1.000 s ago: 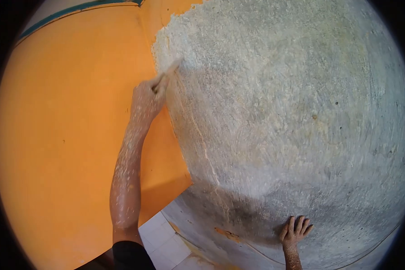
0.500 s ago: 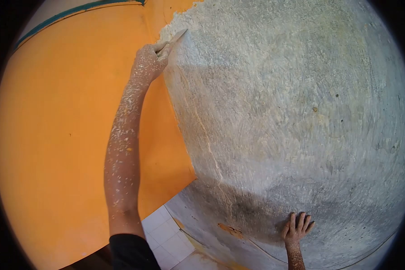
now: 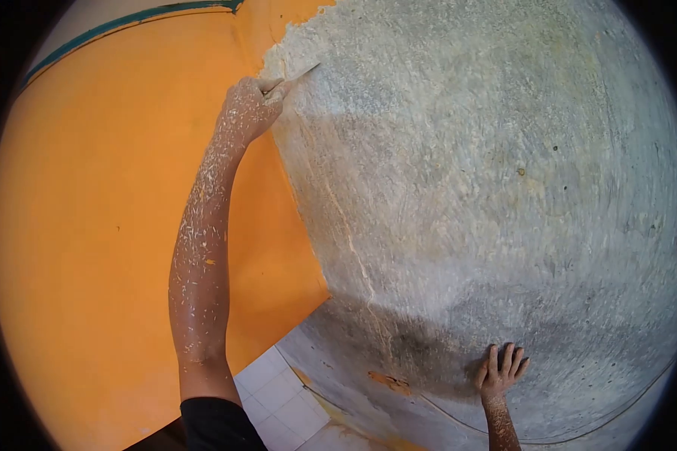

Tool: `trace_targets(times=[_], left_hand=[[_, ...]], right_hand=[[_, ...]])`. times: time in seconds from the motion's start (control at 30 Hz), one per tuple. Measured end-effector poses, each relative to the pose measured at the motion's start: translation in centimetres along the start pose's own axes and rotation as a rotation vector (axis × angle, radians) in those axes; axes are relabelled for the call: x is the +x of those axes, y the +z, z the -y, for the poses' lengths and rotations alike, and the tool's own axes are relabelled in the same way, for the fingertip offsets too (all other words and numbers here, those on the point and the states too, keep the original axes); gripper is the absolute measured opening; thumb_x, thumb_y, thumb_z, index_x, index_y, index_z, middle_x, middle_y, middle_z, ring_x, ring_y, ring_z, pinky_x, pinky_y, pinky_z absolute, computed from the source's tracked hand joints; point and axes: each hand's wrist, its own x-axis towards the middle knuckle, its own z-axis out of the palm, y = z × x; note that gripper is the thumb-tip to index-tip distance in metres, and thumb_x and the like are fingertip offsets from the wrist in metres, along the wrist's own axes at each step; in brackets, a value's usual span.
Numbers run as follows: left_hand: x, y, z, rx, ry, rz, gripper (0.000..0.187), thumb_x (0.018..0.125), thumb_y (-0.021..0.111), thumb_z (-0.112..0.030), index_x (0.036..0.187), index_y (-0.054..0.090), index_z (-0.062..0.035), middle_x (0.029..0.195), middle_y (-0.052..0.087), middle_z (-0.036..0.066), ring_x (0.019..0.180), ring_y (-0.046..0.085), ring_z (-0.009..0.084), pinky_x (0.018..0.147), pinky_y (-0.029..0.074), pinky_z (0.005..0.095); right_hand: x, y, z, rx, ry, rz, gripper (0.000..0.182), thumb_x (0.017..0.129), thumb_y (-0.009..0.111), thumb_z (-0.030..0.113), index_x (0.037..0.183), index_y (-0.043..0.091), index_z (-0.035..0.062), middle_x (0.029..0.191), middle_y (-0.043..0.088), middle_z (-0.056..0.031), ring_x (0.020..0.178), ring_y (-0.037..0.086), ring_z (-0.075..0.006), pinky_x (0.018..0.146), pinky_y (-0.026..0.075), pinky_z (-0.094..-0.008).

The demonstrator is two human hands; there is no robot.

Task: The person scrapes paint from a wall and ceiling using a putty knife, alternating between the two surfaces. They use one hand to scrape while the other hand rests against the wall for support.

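Note:
My left hand (image 3: 253, 107), speckled with pale flakes like the forearm, is closed around a scraper (image 3: 306, 72) high up at the corner. Its thin blade lies against the bare grey wall (image 3: 444, 195), close to the ragged edge of the orange paint; the handle is mostly hidden in my fingers. Low on the right, my right hand (image 3: 497, 378) rests on the grey wall with its fingers spread and nothing in it. Flakes also cover that wrist.
An orange wall (image 3: 105, 225) meets the grey one along a corner on the left. Dark green trim (image 3: 128, 20) runs along its top. White floor tiles (image 3: 278, 398) show below. An orange patch (image 3: 389, 382) remains low on the grey wall.
The scraper blade has dropped slightly and lies at a flatter angle, with my left hand a little lower. My right hand appears slightly higher, still spread on the wall.

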Motion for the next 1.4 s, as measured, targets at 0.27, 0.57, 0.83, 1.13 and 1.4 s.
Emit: trace_targets(times=[0.27, 0.57, 0.83, 1.13, 1.4], left_hand=[[0.7, 1.6, -1.6, 0.064, -0.043, -0.087, 0.033, 0.089, 0.059, -0.031, 0.102, 0.07, -0.0036, 0.075, 0.065, 0.025, 0.067, 0.066, 0.0319, 0.065, 0.049, 0.0395], [2.4, 1.1, -3.3, 0.145, -0.094, -0.053, 0.033, 0.087, 0.059, -0.033, 0.097, 0.072, -0.0039, 0.078, 0.066, 0.024, 0.074, 0.068, 0.0349, 0.071, 0.051, 0.0403], [4.3, 0.8, -3.0, 0.161, -0.044, -0.073, 0.035, 0.087, 0.059, -0.035, 0.096, 0.072, -0.0038, 0.078, 0.066, 0.025, 0.076, 0.067, 0.0361, 0.074, 0.051, 0.0424], [5.4, -0.4, -4.0, 0.291, -0.003, 0.034, 0.041, 0.088, 0.058, -0.04, 0.092, 0.071, -0.0009, 0.083, 0.068, 0.024, 0.083, 0.068, 0.0349, 0.077, 0.052, 0.0411], [7.3, -0.9, -4.1, 0.225, -0.207, -0.015, 0.05, 0.084, 0.059, -0.043, 0.089, 0.068, 0.0068, 0.081, 0.066, 0.027, 0.077, 0.065, 0.0353, 0.07, 0.052, 0.0429]], right_hand=[[0.3, -0.2, -0.3, 0.007, -0.035, -0.013, 0.044, 0.093, 0.042, 0.019, 0.136, 0.052, 0.0116, 0.15, 0.034, -0.0172, 0.143, 0.022, -0.0378, 0.115, 0.007, -0.0578], [0.1, -0.4, -0.1, 0.01, -0.013, -0.036, 0.041, 0.093, 0.044, 0.024, 0.132, 0.057, 0.0172, 0.15, 0.036, -0.0126, 0.143, 0.024, -0.034, 0.116, 0.008, -0.0546], [0.2, -0.2, -0.3, -0.008, -0.01, -0.026, 0.04, 0.093, 0.045, 0.027, 0.13, 0.059, 0.0192, 0.15, 0.037, -0.0115, 0.142, 0.025, -0.0335, 0.116, 0.009, -0.0542], [0.3, -0.1, -0.2, 0.028, -0.008, -0.042, 0.041, 0.094, 0.042, 0.026, 0.131, 0.059, 0.019, 0.149, 0.038, -0.0109, 0.142, 0.026, -0.0325, 0.116, 0.008, -0.0535], [0.2, -0.3, -0.4, 0.027, -0.036, -0.034, 0.041, 0.095, 0.041, 0.028, 0.13, 0.059, 0.0191, 0.148, 0.04, -0.01, 0.142, 0.026, -0.032, 0.117, 0.009, -0.0536]])
